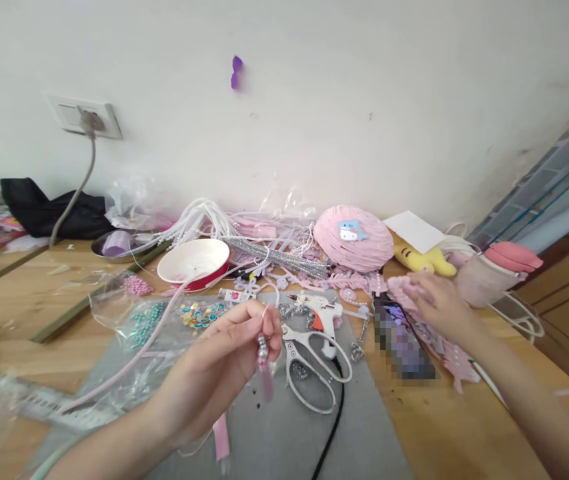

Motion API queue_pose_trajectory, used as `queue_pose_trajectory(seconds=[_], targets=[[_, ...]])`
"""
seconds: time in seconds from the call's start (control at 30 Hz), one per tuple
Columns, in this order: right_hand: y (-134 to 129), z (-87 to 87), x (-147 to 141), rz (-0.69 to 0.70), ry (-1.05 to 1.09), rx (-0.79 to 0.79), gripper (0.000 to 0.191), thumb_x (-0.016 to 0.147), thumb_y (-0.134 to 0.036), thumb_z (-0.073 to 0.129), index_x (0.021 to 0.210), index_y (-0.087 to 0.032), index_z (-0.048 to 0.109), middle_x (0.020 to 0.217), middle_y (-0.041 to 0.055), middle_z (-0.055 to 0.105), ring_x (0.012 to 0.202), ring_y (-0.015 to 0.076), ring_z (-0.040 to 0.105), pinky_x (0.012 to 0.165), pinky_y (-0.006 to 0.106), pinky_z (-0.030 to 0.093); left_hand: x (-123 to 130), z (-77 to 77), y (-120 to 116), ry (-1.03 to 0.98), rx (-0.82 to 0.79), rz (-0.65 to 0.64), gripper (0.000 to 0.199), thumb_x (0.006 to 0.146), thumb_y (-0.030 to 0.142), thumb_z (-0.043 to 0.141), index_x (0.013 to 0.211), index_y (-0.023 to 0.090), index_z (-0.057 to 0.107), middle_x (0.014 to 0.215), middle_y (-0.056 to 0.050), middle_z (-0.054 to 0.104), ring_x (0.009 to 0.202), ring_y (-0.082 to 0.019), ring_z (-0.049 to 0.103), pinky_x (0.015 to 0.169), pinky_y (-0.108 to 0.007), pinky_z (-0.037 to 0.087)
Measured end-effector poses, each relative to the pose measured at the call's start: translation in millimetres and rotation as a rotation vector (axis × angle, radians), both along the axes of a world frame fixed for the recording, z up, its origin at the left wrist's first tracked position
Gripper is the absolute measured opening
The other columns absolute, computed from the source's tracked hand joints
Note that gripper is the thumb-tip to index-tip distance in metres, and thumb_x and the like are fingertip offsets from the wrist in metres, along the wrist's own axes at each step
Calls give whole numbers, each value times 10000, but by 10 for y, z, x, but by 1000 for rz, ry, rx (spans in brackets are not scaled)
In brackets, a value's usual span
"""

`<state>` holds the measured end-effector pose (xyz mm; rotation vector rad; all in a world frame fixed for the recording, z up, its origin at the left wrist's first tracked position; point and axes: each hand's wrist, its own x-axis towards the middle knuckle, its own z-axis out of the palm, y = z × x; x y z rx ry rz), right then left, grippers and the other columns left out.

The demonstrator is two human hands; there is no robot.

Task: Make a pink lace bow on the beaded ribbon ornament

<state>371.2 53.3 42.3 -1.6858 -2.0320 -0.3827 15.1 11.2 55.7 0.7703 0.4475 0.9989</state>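
Over one gray mat [364,427], the left hand [214,363] pinches one beaded strand [263,350]; right hand [441,310], near one phone [407,340], grip unclear.

This is a craft corner, in a home or a small workshop; I can't tell which. A wooden worktop [404,427] stands against a plain wall [314,100] with a socket [84,117]. Beads [145,325] in clear plastic, scissors [309,393], a glue gun [328,317] and bundled cord [201,220] point to handmade trinkets; a yellow plush [424,260] and a phone [399,317] look homely.
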Motion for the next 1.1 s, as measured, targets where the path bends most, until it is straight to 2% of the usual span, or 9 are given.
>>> queue_pose_trajectory(seconds=[0.07,0.13,0.27,0.47,0.6,0.7,0.8,0.87,1.1], targets=[[-106,-355,107,-16,7,-60,334,853,-451,376,759,-209,586,841,112,690,819,272,630,754,415,466,1,6,-4,13,8,7,142,775,238,626,667,148,609,764,-19,506,702,-118,466,656,-195,439],[-193,-570,174,-42,24,-106,348,854,-455,363,783,-199,589,877,132,688,855,289,623,784,441,450,3,11,-5,20,10,17,141,780,232,618,668,147,607,772,-20,505,709,-120,466,654,-196,439],[-292,-693,212,-60,69,-176,321,822,-463,406,794,-203,594,924,137,691,903,307,611,834,462,424,7,19,-13,21,16,29,130,780,215,613,670,146,610,784,-17,502,713,-119,475,657,-199,442],[-269,-429,153,-114,168,-141,322,831,-458,393,776,-209,589,853,129,675,827,289,611,715,388,449,3,22,-31,13,32,29,135,799,203,586,679,146,608,788,-18,501,715,-118,478,666,-206,444],[-247,-126,-195,-122,331,-82,294,839,-450,435,833,-210,605,883,92,674,807,253,607,688,328,438,1,4,-18,33,59,43,130,809,200,572,695,151,611,809,-16,497,729,-117,471,663,-202,437],[-273,88,-714,41,518,-161,267,818,-434,500,803,-196,619,862,69,671,802,228,598,694,298,425,7,-6,-5,115,102,99,134,809,226,585,704,155,628,873,-23,510,764,-119,467,676,-193,430],[-305,244,-1280,282,557,-318,221,847,-373,492,794,-193,609,729,17,643,674,163,565,612,249,390,19,3,3,259,107,148,138,794,262,613,704,160,640,974,-30,518,720,-115,458,612,-202,422],[-310,305,-1586,391,533,-326,225,864,-376,479,782,-194,582,652,-12,593,589,128,518,548,228,347,22,14,7,343,112,177,148,779,281,633,689,164,634,897,-26,529,645,-109,434,555,-209,399],[-300,305,-2052,451,346,-261,144,840,-291,477,757,-202,554,619,-20,554,548,116,461,519,242,259,-11,-2,12,457,209,198,215,800,340,608,663,177,584,553,34,447,502,-89,330,470,-199,272]])
